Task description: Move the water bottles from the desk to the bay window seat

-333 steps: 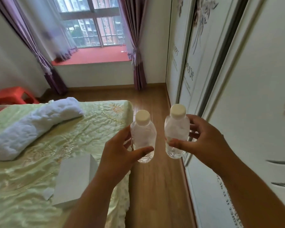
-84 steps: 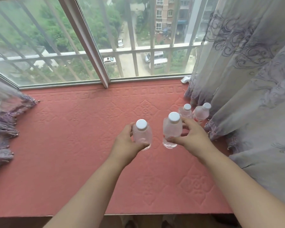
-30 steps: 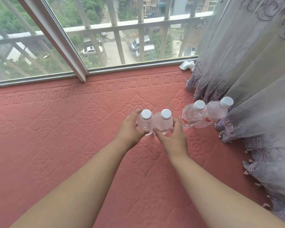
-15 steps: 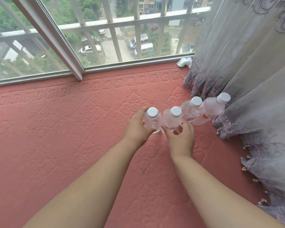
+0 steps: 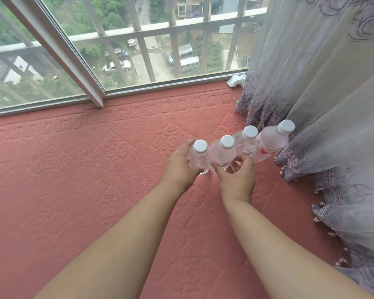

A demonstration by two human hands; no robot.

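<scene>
Several clear water bottles with white caps stand in a row on the red bay window seat (image 5: 95,169). My left hand (image 5: 179,167) wraps the leftmost bottle (image 5: 199,157), whose base rests on the seat. My right hand (image 5: 236,178) holds the lower part of the second bottle (image 5: 224,152) from the front, fingers curled around it. To the right stand a third bottle (image 5: 246,140) and a fourth bottle with a red label (image 5: 272,140), untouched, right against the curtain.
A grey patterned curtain (image 5: 322,104) with a beaded hem hangs along the right side of the seat. The window frame (image 5: 73,67) and outside railing run along the far edge. A crumpled white scrap (image 5: 235,79) lies in the far corner.
Both bottles came down from the air onto the seat and shifted right, closing up against the two standing bottles. Both hands still hold them.
</scene>
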